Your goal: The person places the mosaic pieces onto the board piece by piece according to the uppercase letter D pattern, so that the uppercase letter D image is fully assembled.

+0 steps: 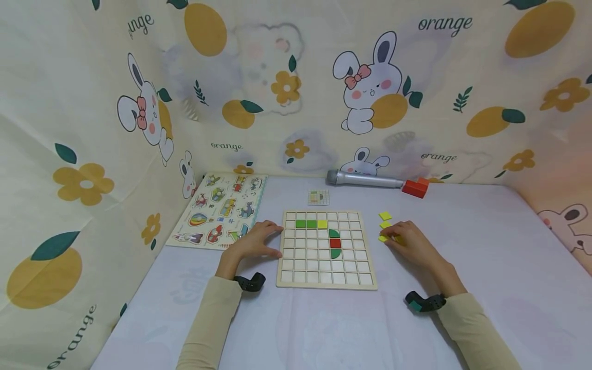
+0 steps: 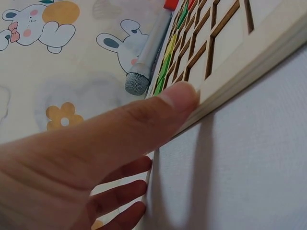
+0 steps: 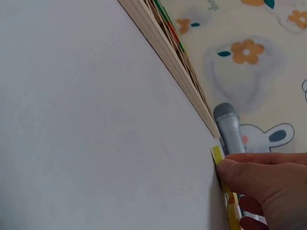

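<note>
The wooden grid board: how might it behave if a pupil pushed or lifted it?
The wooden grid board is probably stiff, given its thick, straight edges. Lying broad and flat, it would likely slide rather than tip if pushed. Tilted in lifting, it might spill its coloured pieces, since nothing covers them.

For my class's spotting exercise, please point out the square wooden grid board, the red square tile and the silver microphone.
Square wooden grid board (image 1: 326, 266), head view, a bare cell.
Red square tile (image 1: 335, 243), head view, centre of its face.
Silver microphone (image 1: 370, 180), head view, middle of its handle.
</note>
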`<state>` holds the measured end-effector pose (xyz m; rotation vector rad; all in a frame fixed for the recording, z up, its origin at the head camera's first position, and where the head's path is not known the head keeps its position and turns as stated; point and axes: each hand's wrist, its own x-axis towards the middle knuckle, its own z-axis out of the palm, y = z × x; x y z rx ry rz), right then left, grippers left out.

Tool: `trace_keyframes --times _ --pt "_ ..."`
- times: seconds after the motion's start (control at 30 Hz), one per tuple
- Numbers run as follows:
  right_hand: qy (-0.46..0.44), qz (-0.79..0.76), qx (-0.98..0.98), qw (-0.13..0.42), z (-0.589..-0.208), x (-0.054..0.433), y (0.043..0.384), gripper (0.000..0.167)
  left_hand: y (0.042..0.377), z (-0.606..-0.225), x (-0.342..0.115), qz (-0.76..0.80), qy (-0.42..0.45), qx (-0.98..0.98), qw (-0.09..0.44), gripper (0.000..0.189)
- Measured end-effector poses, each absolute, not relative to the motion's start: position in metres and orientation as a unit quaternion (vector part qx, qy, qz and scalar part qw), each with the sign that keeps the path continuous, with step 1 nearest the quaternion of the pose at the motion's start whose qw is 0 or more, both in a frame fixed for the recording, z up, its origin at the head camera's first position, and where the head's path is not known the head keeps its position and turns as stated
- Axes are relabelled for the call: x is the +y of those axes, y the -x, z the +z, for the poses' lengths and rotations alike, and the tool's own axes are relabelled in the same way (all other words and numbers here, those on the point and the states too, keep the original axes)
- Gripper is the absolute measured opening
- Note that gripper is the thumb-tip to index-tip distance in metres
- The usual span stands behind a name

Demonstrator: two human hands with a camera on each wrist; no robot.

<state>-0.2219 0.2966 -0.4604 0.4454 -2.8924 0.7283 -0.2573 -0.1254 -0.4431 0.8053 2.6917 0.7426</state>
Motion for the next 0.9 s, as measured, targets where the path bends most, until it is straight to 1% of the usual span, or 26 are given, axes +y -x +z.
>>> trace_keyframes --times 0.23,0.37,0.6,0.7,0.9 --pt "-0.184 0.221 -0.956 0.06 -0.462 0.29 0.222 0.021 0.258 -0.444 -0.126 0.252 -0.276 0.92 0.116 0.07" --pt "-0.197 0.195 -0.959 0.057 -0.461 0.288 0.223 0.023 0.257 -0.444 -0.126 0.251 -0.279 0.92 0.113 0.07" --pt "-0.224 0.172 -0.956 0.079 -0.459 0.281 0.221 0.024 0.257 -0.443 -0.126 0.252 -0.283 0.919 0.112 0.07" --pt "-0.25 0.184 -0.947 0.084 -0.454 0.269 0.218 0.026 0.256 -0.443 -0.126 0.252 -0.282 0.919 0.114 0.07" --pt "-0.302 0.207 -0.929 0.062 -0.449 0.233 0.204 0.027 0.257 -0.442 -0.125 0.252 -0.278 0.92 0.116 0.071"
